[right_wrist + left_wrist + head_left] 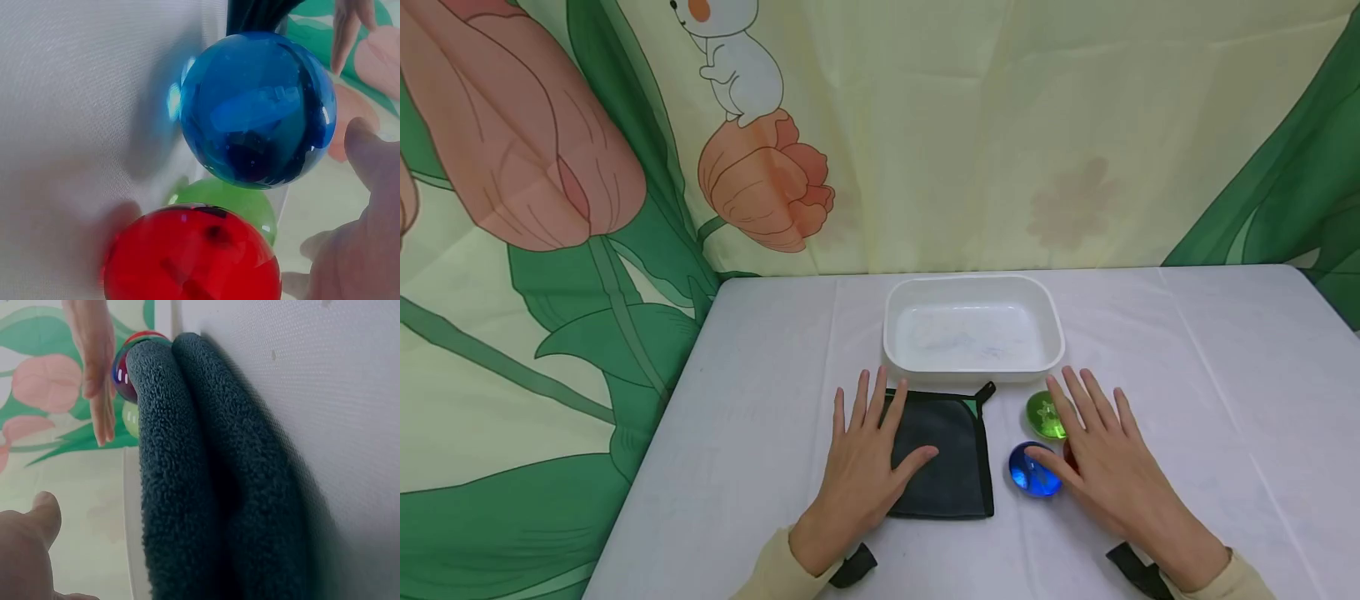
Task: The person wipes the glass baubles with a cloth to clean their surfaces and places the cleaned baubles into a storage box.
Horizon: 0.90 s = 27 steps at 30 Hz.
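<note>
My left hand [862, 471] hovers with fingers spread over the left side of a folded dark cloth [943, 458], which has a hanging loop at its top right corner. In the left wrist view the folded cloth [181, 456] looks thick and fuzzy. My right hand [1108, 467], fingers spread too, is above three clear glass balls and holds nothing. The blue ball [1034, 470] lies near its thumb, and the green ball [1045, 415] is partly under its fingers. Mostly hidden by that hand in the head view, the red ball [194, 256] shows in the right wrist view.
A white rectangular tray [973, 371] stands behind the cloth and balls, near the table's back edge. White cloth covers the table [760, 433]. Behind it hangs a curtain [940, 142] printed with tulips and a white animal.
</note>
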Available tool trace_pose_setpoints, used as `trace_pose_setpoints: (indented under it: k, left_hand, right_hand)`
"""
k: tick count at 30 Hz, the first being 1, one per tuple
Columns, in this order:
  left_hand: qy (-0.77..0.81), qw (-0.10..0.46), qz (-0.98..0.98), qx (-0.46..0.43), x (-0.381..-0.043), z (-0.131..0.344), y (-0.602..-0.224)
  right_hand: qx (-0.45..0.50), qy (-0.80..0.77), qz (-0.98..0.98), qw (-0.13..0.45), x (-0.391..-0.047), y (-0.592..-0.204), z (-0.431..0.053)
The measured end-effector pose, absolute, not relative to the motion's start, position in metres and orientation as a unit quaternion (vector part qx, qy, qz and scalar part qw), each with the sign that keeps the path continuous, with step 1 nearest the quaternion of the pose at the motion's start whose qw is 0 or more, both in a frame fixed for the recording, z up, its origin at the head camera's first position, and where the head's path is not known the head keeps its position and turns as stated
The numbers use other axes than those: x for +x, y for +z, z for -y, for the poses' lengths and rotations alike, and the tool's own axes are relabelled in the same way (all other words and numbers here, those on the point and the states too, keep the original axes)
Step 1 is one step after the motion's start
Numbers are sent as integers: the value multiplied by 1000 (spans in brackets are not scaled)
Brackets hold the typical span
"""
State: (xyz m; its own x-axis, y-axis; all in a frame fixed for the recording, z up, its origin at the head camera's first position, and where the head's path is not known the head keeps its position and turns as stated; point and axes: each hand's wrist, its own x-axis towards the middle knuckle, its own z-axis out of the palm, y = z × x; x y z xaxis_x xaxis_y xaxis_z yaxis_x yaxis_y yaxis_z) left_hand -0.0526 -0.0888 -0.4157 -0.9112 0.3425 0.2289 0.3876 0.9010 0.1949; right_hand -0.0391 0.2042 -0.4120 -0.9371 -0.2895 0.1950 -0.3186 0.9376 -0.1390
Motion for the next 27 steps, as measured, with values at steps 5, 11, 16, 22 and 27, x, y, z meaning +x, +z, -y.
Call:
trace_pose_setpoints:
  k: [5, 11, 16, 22, 27]
  left_hand:
    - [-115, 93, 970, -191, -53, 93, -416]
    - [-116, 98, 968, -200, -53, 99, -417]
    - [-121, 93, 967, -202, -51, 104, -419]
    - [-154, 78, 966, -193, -51, 109, -420]
    - [-183, 81, 962, -183, -49, 115, -421]
  right_hand:
    - [175, 73, 978, 92, -39, -411, -203]
    - [197, 69, 973, 101, -38, -409, -201]
    - [212, 69, 970, 97, -37, -407, -199]
    - [235, 77, 965, 89, -33, -403, -196]
    - [264, 86, 957, 83, -30, -398, -194]
